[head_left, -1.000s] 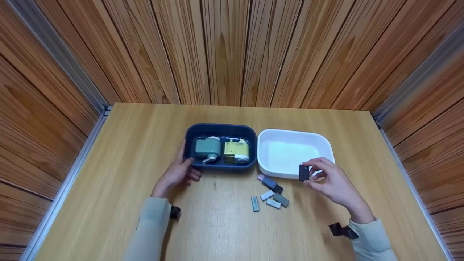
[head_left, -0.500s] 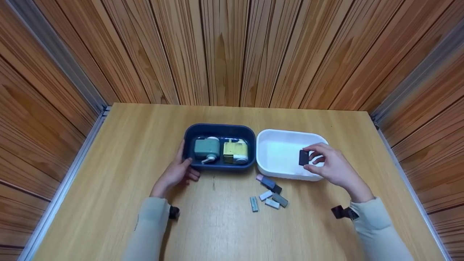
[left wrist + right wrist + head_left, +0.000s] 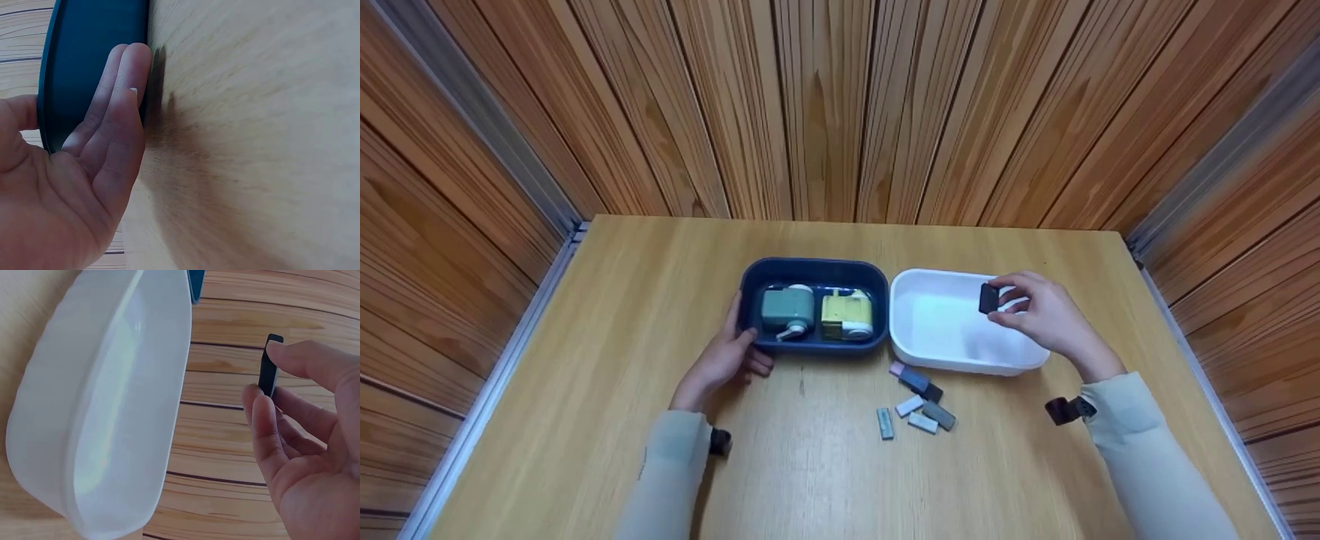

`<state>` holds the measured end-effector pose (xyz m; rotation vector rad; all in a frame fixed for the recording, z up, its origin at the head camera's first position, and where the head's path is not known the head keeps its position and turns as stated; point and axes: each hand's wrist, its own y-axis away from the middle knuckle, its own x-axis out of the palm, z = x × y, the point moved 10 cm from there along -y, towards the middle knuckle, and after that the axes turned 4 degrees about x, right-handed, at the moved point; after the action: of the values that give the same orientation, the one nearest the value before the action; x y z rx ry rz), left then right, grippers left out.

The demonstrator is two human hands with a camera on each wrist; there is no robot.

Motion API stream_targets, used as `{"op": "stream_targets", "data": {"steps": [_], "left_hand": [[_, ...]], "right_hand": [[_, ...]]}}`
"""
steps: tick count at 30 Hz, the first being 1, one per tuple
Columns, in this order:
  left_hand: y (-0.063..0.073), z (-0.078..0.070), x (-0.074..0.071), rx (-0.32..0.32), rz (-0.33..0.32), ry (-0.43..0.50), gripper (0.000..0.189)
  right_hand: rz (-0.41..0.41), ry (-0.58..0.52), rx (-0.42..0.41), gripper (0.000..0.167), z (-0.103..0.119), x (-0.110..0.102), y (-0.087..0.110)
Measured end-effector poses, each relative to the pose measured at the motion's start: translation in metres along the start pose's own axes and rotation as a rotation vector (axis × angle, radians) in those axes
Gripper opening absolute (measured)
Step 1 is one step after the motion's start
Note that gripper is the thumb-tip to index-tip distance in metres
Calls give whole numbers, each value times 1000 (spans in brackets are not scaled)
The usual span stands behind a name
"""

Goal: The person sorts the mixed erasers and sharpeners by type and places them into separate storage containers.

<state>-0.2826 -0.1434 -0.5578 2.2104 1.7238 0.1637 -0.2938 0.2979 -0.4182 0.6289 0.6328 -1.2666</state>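
My left hand (image 3: 721, 355) holds the near left corner of a navy plastic bin (image 3: 814, 262). Its thumb lies over the rim, and its fingers rest along the outer wall (image 3: 95, 34). Inside the bin lie a green boxy item (image 3: 787, 307) with a white crank-like part and a yellow boxy item (image 3: 844, 309) with a white round part. Between thumb and fingertips, my right hand (image 3: 1041, 311) pinches a small black block (image 3: 989, 298). The block is upright, held above the right side of the white bin (image 3: 930, 319); the right wrist view also shows it clear of the rim.
Several small blocks lie in front of the bins: a blue one with a pink end (image 3: 910, 375), a black one (image 3: 933, 394), a grey one (image 3: 938, 415), and pale ones (image 3: 923, 423). Wood-panelled walls (image 3: 840, 112) enclose the table's back and sides.
My right hand has carried the black block away from me, from the white bin's near edge to above its right part. The left hand has stayed on the navy bin.
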Motion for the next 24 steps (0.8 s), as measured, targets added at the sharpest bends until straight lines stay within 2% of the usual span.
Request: {"op": "stream_targets", "data": {"steps": [13,18,24], "left_hand": [[1,-1,1,12,-1,4,65],[0,-2,3,40,2,-8,67],[3,-7,4,32,38,10,68]], "right_hand": [[-1,14,58,53,-12,-20,-13],[-9,27,65,54,-16,-22,-14],[3,17,86,57,-23,-21,-14]]}}
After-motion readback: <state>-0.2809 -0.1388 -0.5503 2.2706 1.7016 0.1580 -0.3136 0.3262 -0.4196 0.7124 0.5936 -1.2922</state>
